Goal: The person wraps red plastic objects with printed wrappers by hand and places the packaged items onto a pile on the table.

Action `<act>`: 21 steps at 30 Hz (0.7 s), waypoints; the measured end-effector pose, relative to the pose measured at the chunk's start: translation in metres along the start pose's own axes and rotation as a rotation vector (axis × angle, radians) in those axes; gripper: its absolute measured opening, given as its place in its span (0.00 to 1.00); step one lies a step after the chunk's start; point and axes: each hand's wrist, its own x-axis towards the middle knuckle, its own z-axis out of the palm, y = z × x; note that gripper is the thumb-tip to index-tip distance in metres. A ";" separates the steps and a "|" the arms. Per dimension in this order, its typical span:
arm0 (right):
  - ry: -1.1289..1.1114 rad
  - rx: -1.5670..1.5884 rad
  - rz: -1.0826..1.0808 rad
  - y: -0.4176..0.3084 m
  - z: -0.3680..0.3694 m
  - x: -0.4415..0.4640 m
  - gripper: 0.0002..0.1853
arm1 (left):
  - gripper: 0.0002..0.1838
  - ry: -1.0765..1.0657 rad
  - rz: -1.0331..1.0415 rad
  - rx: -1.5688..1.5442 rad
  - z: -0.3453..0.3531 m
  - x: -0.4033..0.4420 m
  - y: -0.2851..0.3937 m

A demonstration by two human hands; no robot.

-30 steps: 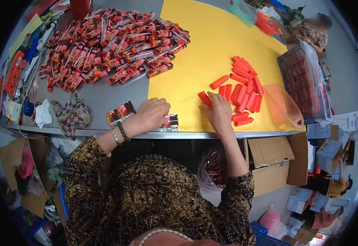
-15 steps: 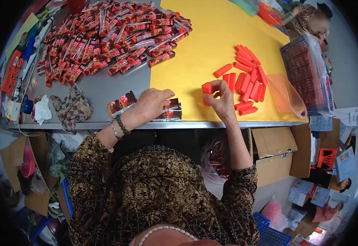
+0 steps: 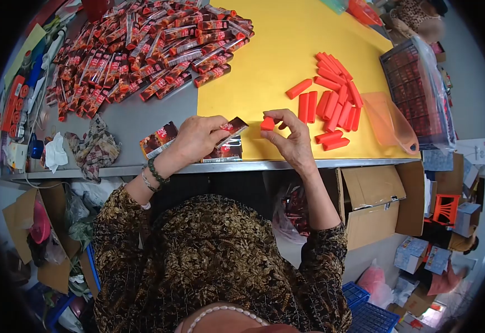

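Near the front edge of the table, my left hand [image 3: 199,136] pinches a dark printed wrapper sleeve [image 3: 233,127], raised and tilted toward the right. Under it lie more flat wrappers [image 3: 228,151], and another printed stack [image 3: 159,139] rests left of my wrist. My right hand [image 3: 292,139] holds a red stick [image 3: 267,124] between thumb and fingers, one end facing the sleeve, with a small gap between them. Several loose red sticks [image 3: 332,106] lie on the yellow sheet [image 3: 275,55] beyond and right of my right hand.
A large heap of wrapped sticks [image 3: 142,50] covers the back left. An orange translucent scoop [image 3: 389,123] and a dark crate [image 3: 417,91] stand at the right. A crumpled cloth [image 3: 95,147] and white tissue [image 3: 56,152] lie left. A co-worker [image 3: 417,16] is at the far upper right.
My right hand has lifted a red stick off the yellow sheet and brought it left, turning it. My left hand has picked up a wrapper sleeve from the stack and tilted it up.
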 end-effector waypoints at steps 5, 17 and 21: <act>-0.011 0.027 -0.008 -0.010 0.000 0.000 0.19 | 0.09 -0.011 -0.153 -0.270 0.001 -0.002 -0.001; 0.333 0.065 -0.115 -0.028 0.001 -0.010 0.16 | 0.08 0.088 -0.229 -0.505 0.009 -0.002 -0.008; 0.346 0.056 -0.141 -0.031 0.006 -0.014 0.16 | 0.09 0.136 -0.166 -0.455 0.006 -0.005 0.002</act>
